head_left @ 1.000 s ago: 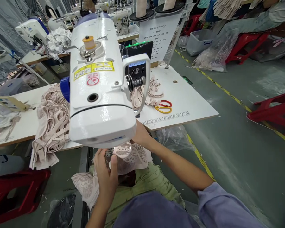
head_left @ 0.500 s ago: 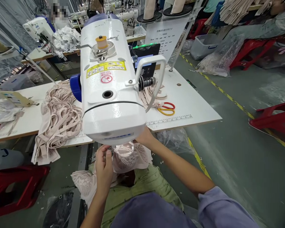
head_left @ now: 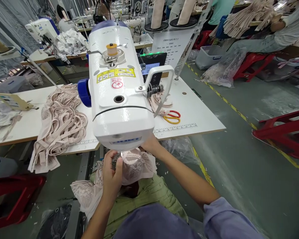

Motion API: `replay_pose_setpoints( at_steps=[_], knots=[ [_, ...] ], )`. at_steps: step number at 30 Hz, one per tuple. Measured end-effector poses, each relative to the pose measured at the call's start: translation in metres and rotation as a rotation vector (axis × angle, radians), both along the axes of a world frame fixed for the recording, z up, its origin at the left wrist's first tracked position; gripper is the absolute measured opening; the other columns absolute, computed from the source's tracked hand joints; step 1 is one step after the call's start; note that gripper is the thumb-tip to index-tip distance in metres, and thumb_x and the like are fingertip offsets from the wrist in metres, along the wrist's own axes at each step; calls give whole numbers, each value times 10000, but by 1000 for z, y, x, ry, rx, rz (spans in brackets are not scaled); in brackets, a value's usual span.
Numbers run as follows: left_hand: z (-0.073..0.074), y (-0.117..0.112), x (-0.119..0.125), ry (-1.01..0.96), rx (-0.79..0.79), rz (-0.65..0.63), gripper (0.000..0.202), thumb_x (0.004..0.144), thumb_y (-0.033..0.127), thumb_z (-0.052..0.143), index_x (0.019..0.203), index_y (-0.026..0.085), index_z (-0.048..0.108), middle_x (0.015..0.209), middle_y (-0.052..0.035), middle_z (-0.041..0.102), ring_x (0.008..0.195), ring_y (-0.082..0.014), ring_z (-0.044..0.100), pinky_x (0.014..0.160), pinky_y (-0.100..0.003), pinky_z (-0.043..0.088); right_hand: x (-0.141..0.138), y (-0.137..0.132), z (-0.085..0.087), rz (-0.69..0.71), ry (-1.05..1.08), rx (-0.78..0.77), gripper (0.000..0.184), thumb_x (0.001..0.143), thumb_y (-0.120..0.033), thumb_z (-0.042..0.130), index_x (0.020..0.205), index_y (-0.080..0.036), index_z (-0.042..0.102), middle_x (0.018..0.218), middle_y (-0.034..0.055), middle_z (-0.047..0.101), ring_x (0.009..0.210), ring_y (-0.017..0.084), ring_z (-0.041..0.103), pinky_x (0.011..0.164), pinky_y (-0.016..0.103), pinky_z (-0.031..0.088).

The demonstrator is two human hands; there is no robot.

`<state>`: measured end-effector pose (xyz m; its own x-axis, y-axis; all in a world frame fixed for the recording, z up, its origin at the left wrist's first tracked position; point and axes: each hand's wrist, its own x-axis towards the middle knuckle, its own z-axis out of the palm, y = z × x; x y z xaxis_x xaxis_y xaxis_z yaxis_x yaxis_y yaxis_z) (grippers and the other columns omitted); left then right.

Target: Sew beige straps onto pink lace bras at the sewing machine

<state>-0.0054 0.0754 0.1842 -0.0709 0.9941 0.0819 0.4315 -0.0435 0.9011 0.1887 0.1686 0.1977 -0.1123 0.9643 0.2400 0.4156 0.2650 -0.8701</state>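
A pale pink lace bra lies under the head of a white sewing machine, its near cup hanging over my lap. My left hand is at the bra's left edge, fingers curled and thumb against the fabric. On the other side, my right hand reaches in beneath the machine head; its fingers are hidden there. The needle area is also out of sight behind the head. More of the lace piece, a second cup, drapes down to the left of my left forearm.
A heap of pink bras hangs over the table's front edge at left. Red-and-yellow-handled scissors and pink straps lie right of the machine on the white table. Red stools stand on both sides.
The view has shifted slightly, so the machine sits a little further right. My left thumb is a little closer to the bra cup; the right hand stays beneath the machine head.
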Motion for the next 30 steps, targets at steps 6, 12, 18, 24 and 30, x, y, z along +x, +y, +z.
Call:
replay_pose_setpoints(
  at_steps=[6,12,18,24,30],
  knots=[
    [9,22,6,-219,-49,-153,598,888,451,601,1386,206,380,1402,-167,492,1313,-267,491,1029,-384,450,-6,1,6,-15,49,-8,113,754,-184,570,851,-204,623,1026,71,600,945,236,571,844,377,488],
    [15,17,0,-333,-526,-361,566,812,504,675,1241,156,550,1274,-159,618,1148,-307,596,917,-392,495,3,-13,8,47,204,-16,108,840,-275,549,820,-174,582,972,47,554,887,176,538,791,310,458],
    [1,-34,35,-719,-898,-658,642,622,565,776,1066,114,672,920,-131,722,863,-293,691,790,-386,526,29,-43,31,262,333,-206,174,862,-329,601,797,-182,535,775,-28,464,658,98,428,589,222,374],
    [-47,-50,55,-621,-846,-738,736,677,764,606,1029,121,672,828,-114,697,810,-267,669,777,-393,511,32,-59,4,258,610,-493,221,851,-392,643,898,-182,589,742,-24,564,607,95,503,521,205,403],
    [-86,-39,-19,-230,-728,-596,435,696,590,716,667,161,654,633,-4,600,644,-164,526,641,-277,436,70,-61,-98,-432,973,-490,262,685,-280,727,736,-197,483,668,-20,587,523,87,512,497,227,483]
  ],
)
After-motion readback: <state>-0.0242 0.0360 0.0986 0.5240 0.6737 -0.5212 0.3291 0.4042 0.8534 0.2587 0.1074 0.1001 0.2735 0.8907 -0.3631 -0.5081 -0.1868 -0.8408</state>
